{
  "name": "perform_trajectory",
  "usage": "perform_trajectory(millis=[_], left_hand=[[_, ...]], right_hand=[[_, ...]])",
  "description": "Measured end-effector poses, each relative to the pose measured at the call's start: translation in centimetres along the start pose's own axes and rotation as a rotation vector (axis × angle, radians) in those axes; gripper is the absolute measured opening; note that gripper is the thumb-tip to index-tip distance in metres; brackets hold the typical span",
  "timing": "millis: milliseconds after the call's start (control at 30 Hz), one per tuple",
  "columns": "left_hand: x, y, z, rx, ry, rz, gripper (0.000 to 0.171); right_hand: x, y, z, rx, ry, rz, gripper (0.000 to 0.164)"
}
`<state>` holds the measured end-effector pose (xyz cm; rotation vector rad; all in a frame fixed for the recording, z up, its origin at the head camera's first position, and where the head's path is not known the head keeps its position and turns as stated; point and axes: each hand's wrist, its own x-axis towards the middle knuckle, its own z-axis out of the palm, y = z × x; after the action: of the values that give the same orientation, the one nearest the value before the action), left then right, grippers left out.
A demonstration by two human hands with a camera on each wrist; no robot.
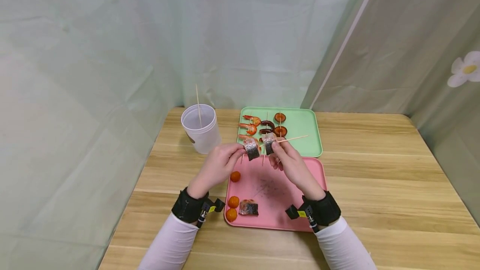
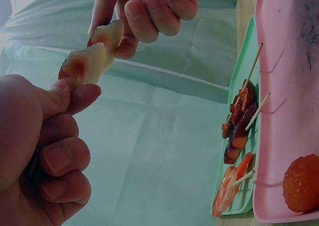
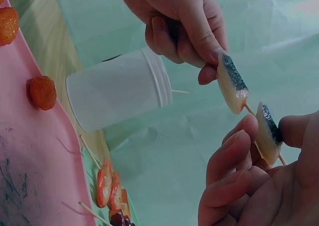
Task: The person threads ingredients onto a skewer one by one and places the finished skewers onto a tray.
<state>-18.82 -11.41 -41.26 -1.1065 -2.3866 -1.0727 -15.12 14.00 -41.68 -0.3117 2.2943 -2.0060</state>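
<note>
Above the trays, my left hand (image 1: 220,165) pinches a piece of fish (image 1: 252,149) with dark silvery skin between thumb and forefinger. My right hand (image 1: 294,169) pinches a second fish piece (image 1: 268,142), thumb against its skin side. A thin wooden skewer (image 1: 296,138) links the two pieces; its bare end sticks out to the right past my right hand. Between the pieces, a short length of the skewer (image 3: 250,110) shows in the right wrist view. From the left wrist view, the pale flesh of the left-hand piece (image 2: 87,64) faces the camera.
Under my hands lies a pink tray (image 1: 277,216) with another fish piece (image 1: 248,207) and several orange balls (image 1: 233,202). Behind it, a green tray (image 1: 305,132) bears skewers of shrimp (image 1: 252,120), dark curled pieces and round brown slices (image 1: 280,117). A white tub (image 1: 202,134) holding a skewer stands left.
</note>
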Motion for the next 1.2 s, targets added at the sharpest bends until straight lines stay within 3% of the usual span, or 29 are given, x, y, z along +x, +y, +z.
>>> perform_trajectory(millis=[567,767,933,1033,1200], left_hand=[[0.0,-0.1,-0.1,-0.01,0.017,-0.006,0.009],[0.0,-0.3,-0.3,-0.007,0.033,-0.017,0.009],[0.0,-0.5,-0.6,-0.003,0.056,-0.029,0.01],[-0.1,-0.7,-0.9,0.001,0.07,-0.04,0.01],[-0.2,-1.0,-1.3,0.011,0.09,-0.053,0.01]], right_hand=[[0.1,0.4,-0.1,-0.078,-0.025,-0.037,0.058],[0.1,0.4,-0.4,-0.126,-0.06,-0.008,0.07],[-0.1,0.3,-0.5,-0.245,-0.162,0.037,0.069],[-0.2,0.4,-0.2,-0.387,-0.272,0.053,0.054],[-0.5,0.9,1.2,-0.607,-0.455,0.002,0.026]])
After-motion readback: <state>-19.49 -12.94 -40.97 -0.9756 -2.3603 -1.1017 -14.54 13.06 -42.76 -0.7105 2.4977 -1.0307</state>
